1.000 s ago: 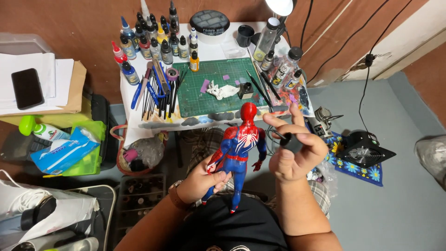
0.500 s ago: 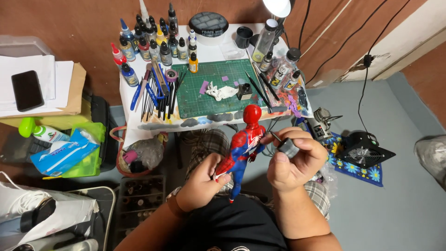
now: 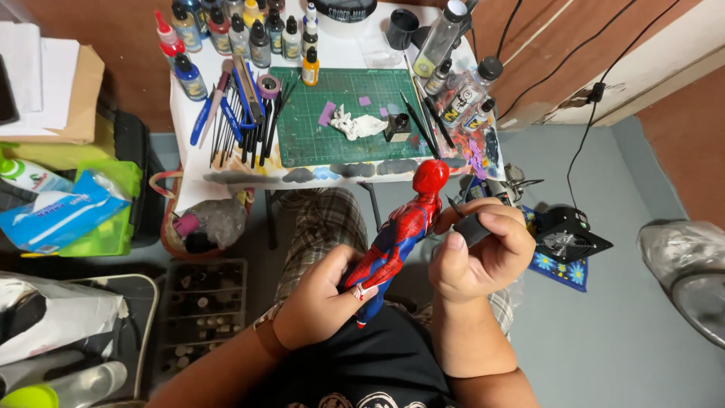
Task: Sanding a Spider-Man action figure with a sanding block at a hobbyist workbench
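A red and blue action figure (image 3: 400, 230) is tilted with its red head toward the small table. My left hand (image 3: 321, 302) grips it around the legs. My right hand (image 3: 483, 253) is closed around a black tool with a thin tip (image 3: 467, 223), which sits close to the figure's shoulder. Both hands hover above my lap, in front of the table's near edge. Whether the tip touches the figure cannot be told.
The white table (image 3: 226, 177) carries a green cutting mat (image 3: 340, 143), a row of paint bottles (image 3: 249, 38), brushes and pens (image 3: 242, 121), and a white crumpled piece (image 3: 359, 125). A black fan (image 3: 570, 238) sits on the floor at right; a tray of small bottles (image 3: 200, 313) at left.
The figure has tipped from nearly upright to leaning right. My right hand closed from spread fingers onto the black tool and came down beside the figure's shoulder.
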